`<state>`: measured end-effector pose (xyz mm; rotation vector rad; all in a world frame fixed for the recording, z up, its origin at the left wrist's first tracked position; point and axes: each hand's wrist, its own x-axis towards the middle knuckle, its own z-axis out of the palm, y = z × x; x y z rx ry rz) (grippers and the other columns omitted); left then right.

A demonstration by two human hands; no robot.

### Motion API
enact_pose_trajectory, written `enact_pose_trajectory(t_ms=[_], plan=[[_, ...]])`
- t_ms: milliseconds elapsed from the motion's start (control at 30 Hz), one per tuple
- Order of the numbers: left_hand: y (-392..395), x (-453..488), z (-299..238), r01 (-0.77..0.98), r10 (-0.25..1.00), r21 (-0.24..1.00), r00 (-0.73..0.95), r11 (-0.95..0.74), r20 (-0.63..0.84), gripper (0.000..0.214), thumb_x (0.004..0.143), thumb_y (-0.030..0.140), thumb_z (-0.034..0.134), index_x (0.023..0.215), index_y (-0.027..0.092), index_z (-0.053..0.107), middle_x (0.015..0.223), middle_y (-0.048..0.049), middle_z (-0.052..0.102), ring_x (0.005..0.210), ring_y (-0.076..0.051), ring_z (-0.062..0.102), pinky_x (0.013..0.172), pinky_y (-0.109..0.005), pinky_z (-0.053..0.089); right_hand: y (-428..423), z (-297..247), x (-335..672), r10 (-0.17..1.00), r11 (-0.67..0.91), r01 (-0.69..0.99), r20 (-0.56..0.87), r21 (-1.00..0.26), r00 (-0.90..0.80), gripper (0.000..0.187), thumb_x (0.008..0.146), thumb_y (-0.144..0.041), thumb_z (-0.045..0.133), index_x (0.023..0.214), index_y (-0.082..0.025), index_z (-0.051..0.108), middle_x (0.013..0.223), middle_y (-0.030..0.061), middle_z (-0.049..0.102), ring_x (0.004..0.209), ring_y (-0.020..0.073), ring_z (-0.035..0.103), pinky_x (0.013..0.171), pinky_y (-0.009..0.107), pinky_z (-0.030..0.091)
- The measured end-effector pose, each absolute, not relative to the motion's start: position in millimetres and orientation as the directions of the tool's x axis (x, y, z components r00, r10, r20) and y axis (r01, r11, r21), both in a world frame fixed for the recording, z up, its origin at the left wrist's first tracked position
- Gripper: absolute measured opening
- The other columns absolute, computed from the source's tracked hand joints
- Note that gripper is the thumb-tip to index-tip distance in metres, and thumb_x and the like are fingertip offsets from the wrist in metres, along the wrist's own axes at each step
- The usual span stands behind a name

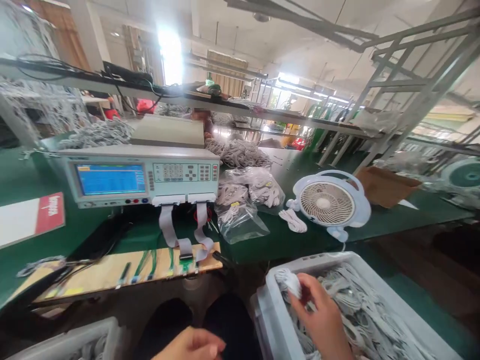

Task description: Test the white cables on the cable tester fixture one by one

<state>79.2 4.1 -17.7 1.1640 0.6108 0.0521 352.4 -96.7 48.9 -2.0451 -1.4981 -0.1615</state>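
My right hand (318, 310) is closed on a coiled bundle of white cable (287, 281), pinched between thumb and fingers. It is over the near left corner of a grey plastic crate (352, 259), which holds many loose grey-white cables (360, 305). Low in the view, my left hand (193, 345) is in front of my lap with its fingers curled together. I see nothing in it, though its lower part is cut off by the frame edge.
A tester with a blue screen (108, 179) stands on the green bench; ribbon cables (170, 225) run to a wooden board (105, 272). Bagged cable bundles (240, 205), a loose white bundle (292, 220) and a fan (326, 204) are right of it. Another crate (75, 342) is lower left.
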Motion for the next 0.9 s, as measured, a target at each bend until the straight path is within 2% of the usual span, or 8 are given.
enact_pose_trajectory(t_ms=[100,167,233,367,500,667,767,900], plan=[[3.0,91.3,-2.9,0.010,0.352,0.683,0.851,0.731,-0.389,0.041,0.073,0.046,0.044,0.099,0.016,0.053,0.091,-0.0102,0.061,0.080,-0.017,0.057,0.072,-0.030,0.040,-90.1,51.4,289.7,0.893,0.263,0.899,0.441,-0.351,-0.088,0.022,0.074,-0.014,0.045,0.095,-0.020,0.046,0.096,0.0075,0.057,0.082,0.0172,0.055,0.071,0.026,0.045],[6.2,94.4,1.1,-0.128,0.444,0.620,0.808,0.774,-0.388,0.036,0.073,0.042,0.046,0.091,0.012,0.056,0.085,-0.0102,0.060,0.074,-0.014,0.056,0.067,-0.026,0.040,-83.2,47.2,255.4,0.857,0.483,0.799,0.379,-0.358,-0.348,0.024,0.074,-0.009,0.042,0.094,-0.020,0.049,0.097,0.0072,0.057,0.086,0.0175,0.054,0.076,0.027,0.044],[10.4,90.5,-2.0,-0.210,0.560,0.639,0.718,0.741,-0.413,0.030,0.070,0.036,0.053,0.086,0.011,0.057,0.077,-0.0078,0.060,0.066,-0.012,0.055,0.063,-0.023,0.040,-74.7,41.3,234.0,0.835,0.548,0.722,0.329,-0.423,-0.441,0.024,0.074,-0.008,0.040,0.093,-0.019,0.052,0.098,0.0071,0.058,0.085,0.0179,0.053,0.076,0.029,0.044],[14.2,72.4,-13.5,-0.285,0.720,0.705,0.530,0.649,-0.449,0.029,0.062,0.026,0.063,0.088,0.016,0.055,0.072,-0.0022,0.057,0.061,-0.010,0.052,0.061,-0.022,0.039,-49.9,30.2,222.5,0.961,0.275,0.674,0.203,-0.685,-0.186,0.018,0.078,-0.014,0.037,0.084,-0.020,0.053,0.079,0.0030,0.059,0.071,0.0147,0.055,0.066,0.025,0.045],[14.7,63.8,-12.4,-0.275,0.677,0.665,0.561,0.694,-0.475,0.027,0.064,0.029,0.061,0.087,0.015,0.056,0.071,-0.0028,0.057,0.056,-0.008,0.049,0.056,-0.020,0.038,-23.3,24.3,214.7,1.000,-0.005,0.468,0.002,-0.884,0.014,0.021,0.079,-0.022,0.038,0.095,-0.019,0.052,0.080,0.0022,0.061,0.071,0.0147,0.057,0.065,0.025,0.047],[23.5,62.8,-14.0,-0.276,0.656,0.641,0.579,0.716,-0.484,0.028,0.066,0.029,0.058,0.089,0.014,0.057,0.066,-0.0030,0.057,0.053,-0.007,0.048,0.052,-0.019,0.036,-12.8,15.2,197.2,0.996,-0.006,0.453,0.035,-0.891,0.081,0.030,0.077,-0.021,0.040,0.105,-0.020,0.051,0.100,0.0052,0.059,0.088,0.0180,0.055,0.078,0.029,0.043],[27.6,64.3,-20.5,-0.299,0.671,0.641,0.571,0.707,-0.473,0.028,0.065,0.028,0.057,0.089,0.013,0.057,0.065,-0.0027,0.057,0.052,-0.008,0.047,0.051,-0.019,0.036,-11.7,6.5,192.3,0.987,-0.019,0.473,0.059,-0.881,0.149,0.023,0.073,-0.017,0.044,0.093,-0.019,0.054,0.085,0.0045,0.061,0.072,0.0166,0.057,0.066,0.026,0.045],[29.0,68.9,-22.8,-0.340,0.689,0.631,0.560,0.698,-0.460,0.028,0.063,0.027,0.058,0.087,0.014,0.057,0.066,-0.0025,0.059,0.051,-0.009,0.048,0.050,-0.019,0.036,-6.0,-1.3,190.5,0.972,-0.089,0.281,-0.023,-0.956,0.233,0.016,0.072,-0.015,0.042,0.085,-0.018,0.050,0.067,0.0000,0.057,0.057,0.0131,0.054,0.052,0.022,0.044]])
